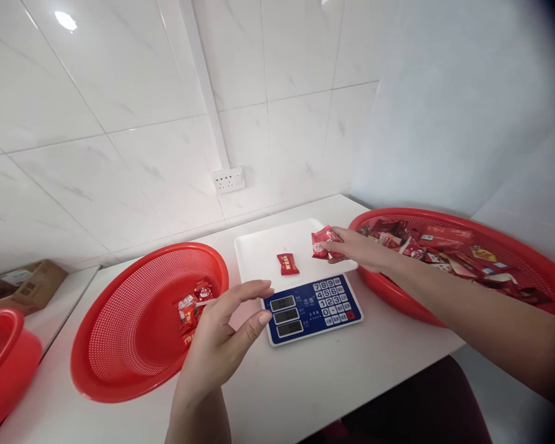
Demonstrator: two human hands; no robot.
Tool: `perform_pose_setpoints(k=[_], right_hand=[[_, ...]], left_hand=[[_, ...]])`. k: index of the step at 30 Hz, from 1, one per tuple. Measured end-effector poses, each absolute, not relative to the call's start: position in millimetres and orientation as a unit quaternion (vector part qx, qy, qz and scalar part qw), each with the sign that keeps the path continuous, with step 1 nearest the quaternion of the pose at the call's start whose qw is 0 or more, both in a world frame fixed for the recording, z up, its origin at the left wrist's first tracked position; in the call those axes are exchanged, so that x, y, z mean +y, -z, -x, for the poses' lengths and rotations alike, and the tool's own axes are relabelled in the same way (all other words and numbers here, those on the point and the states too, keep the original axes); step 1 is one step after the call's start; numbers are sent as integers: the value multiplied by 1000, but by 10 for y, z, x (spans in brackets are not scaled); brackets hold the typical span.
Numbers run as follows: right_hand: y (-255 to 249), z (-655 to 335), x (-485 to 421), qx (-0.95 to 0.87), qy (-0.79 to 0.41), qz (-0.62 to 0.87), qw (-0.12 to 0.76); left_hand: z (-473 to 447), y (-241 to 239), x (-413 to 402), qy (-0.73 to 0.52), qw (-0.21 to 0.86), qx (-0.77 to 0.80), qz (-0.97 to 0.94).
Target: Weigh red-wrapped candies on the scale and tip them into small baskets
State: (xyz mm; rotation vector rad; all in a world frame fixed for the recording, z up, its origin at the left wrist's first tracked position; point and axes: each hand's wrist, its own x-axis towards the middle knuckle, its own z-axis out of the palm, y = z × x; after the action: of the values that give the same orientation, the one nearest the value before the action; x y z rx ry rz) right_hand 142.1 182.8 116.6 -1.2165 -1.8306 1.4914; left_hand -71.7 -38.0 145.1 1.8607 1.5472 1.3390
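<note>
My right hand (345,243) is closed on red wrapped candies (322,240), above the right side of the white pan (259,246) of a weighing scale. One red wrapped candy (287,264) lies alone on that pan. My left hand (234,327), thumb and fingers apart with nothing between them, hovers by the scale's left edge, near the blue panel (309,305) with its displays and keys. Part of the left basket is hidden behind this hand. In that red basket (120,320) lie several red packets (188,313).
A large red basket (398,213) full of mixed wrapped packets stands on the right, under my right forearm. At the far left are another red basket (23,351) and a cardboard box (41,283). A wall socket (228,180) sits behind the white table (277,382).
</note>
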Motion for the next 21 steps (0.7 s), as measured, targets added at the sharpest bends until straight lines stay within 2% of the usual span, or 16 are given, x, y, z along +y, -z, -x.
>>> perform_pose_setpoints(k=[11,14,17,21], right_hand=[[-1465,-2481,1881,-649,-470,511,309],[-1478,-2855,1922,-717,-428,514,199],[-1360,-3106,2000,-785,-304,535,67],[-1028,-3168,2096,-803,-192,562,41]], left_hand=[[674,-1381,-277,-421,155,599,-663],[667,-1364,-250,-397,156,604,-673],[668,-1355,-222,-385,157,601,-683],[658,-1337,-186,-365,157,600,-694]])
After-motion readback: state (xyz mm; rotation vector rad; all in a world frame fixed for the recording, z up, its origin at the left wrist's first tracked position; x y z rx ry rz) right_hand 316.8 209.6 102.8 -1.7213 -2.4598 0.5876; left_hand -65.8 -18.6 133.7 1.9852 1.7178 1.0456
